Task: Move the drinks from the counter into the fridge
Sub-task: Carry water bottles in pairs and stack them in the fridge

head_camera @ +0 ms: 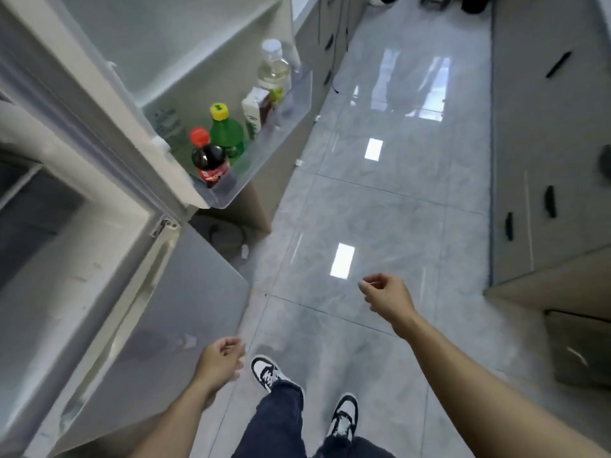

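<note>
Fingers of R hand loosely curled, thumb near forefinger tip, nothing betw them; hand hangs over the floor, arm reaching fwd. L hand same: fingers slack, half-curled, holding nothing, just beside the lower fridge door, not touching as far as can be told.

Outward: feet in black/white sneakers on grey tile, person standing at the open fridge.

Upper fridge door swung wide. Its clear door bin already carries drinks in a row: cola bottle w/ red cap at near end, green bottle w/ yellow cap touching it, then white carton, smaller dark pack behind it (label unreadable), and clear bottle w/ white cap at far end. All upright.

Progress, est.: several drinks stowed, so well along. Both hands free, no drink in transit. Desk top not in view, only cabinet fronts w/ black handles R side, so can't say whether any drinks remain there. If none, what's left is shutting the door; if some, another trip.
</note>
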Demonstrator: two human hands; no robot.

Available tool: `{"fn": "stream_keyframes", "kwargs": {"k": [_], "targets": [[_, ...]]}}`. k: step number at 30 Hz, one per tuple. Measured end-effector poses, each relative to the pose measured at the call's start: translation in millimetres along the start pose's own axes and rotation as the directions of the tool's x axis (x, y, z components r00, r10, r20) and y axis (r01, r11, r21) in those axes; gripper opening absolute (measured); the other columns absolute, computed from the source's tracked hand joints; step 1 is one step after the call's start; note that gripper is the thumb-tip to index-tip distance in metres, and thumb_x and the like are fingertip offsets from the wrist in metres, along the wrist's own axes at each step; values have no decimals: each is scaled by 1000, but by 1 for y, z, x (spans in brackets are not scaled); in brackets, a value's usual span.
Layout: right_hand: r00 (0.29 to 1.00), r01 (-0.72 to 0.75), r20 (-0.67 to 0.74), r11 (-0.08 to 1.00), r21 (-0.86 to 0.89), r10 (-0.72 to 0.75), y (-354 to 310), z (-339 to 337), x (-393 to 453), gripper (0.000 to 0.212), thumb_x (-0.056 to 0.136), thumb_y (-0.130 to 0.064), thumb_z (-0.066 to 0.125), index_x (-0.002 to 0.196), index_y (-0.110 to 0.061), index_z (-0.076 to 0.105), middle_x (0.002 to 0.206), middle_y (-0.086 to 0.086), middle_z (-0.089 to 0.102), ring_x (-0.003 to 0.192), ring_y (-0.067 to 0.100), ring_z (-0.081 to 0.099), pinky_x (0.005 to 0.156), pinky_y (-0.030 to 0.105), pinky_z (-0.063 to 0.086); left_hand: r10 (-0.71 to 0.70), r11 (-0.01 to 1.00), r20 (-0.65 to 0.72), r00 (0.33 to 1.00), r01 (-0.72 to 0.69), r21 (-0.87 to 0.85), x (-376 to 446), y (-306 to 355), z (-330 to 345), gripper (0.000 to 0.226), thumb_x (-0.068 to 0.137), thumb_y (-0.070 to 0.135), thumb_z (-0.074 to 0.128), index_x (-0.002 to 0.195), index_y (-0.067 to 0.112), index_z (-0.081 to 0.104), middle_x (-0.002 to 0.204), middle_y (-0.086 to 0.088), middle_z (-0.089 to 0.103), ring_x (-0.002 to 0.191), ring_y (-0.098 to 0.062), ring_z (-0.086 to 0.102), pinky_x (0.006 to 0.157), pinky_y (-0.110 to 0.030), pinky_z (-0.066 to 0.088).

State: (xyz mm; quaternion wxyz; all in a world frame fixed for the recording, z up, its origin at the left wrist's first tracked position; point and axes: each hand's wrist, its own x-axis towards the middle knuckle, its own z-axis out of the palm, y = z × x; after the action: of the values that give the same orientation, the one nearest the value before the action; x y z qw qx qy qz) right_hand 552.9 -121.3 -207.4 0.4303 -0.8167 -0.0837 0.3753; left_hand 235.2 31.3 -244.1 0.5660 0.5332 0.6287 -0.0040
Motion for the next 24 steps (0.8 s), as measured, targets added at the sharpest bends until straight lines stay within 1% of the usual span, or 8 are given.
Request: {"fn": "stream_keyframes", "kwargs": {"k": [2,5,9,13,15,18,20,24], "targets": [[988,-135,-62,989,54,138,41,-27,-9,9,88,-21,72,89,-13,68,83,9,67,70,20,61,65,35,50,-98,993,33,995,95,67,-6,-22,7,8,96,16,62,95,9,65,84,-9,67,61,-21,55,58,-27,45],[939,-310,-111,942,131,325,93,-54,-27,12,89,-18,69,94,-8,67,81,8,63,68,22,57,61,33,47,-216,963,30,976,208,171,-9,-44,5,13,95,16,62,95,4,65,82,-13,67,60,-23,52,58,-26,43],[862,-427,-189,875,228,470,131,-68,-53,10,90,-17,68,92,-9,65,78,8,61,68,22,56,63,35,50,-266,928,17,964,252,274,5,-45,0,17,94,17,65,94,0,65,84,-17,67,61,-25,53,61,-29,45],[786,-482,-252,815,323,565,146,-68,-75,9,92,-20,67,92,-12,64,84,6,63,74,22,60,73,39,55,-251,904,74,965,206,375,41,-24,1,19,96,19,62,99,1,64,93,-17,69,70,-28,58,69,-34,49],[753,-506,-265,787,353,603,152,-66,-84,9,92,-21,67,94,-12,64,87,6,64,76,22,60,74,38,55,-218,891,118,969,148,429,64,-5,7,20,97,21,60,102,2,64,93,-16,68,71,-28,58,69,-34,49],[704,-551,-275,748,371,655,161,-63,-98,11,92,-22,67,95,-12,65,90,6,65,79,23,62,69,35,54,-170,869,181,969,61,491,92,26,20,19,97,22,60,103,5,65,93,-12,68,72,-25,60,66,-31,50],[677,-570,-282,727,383,680,167,-62,-107,12,92,-22,67,95,-11,65,90,7,66,79,24,63,69,36,54,-154,876,206,966,37,480,106,47,35,17,97,23,60,104,7,64,93,-10,68,74,-25,62,65,-30,51],[621,-626,-279,677,388,733,178,-68,-113,14,93,-22,66,96,-9,65,91,12,67,83,28,64,74,41,55,-160,911,234,959,53,408,123,95,81,14,98,24,59,99,12,63,92,-9,68,74,-23,63,65,-31,55]]}}
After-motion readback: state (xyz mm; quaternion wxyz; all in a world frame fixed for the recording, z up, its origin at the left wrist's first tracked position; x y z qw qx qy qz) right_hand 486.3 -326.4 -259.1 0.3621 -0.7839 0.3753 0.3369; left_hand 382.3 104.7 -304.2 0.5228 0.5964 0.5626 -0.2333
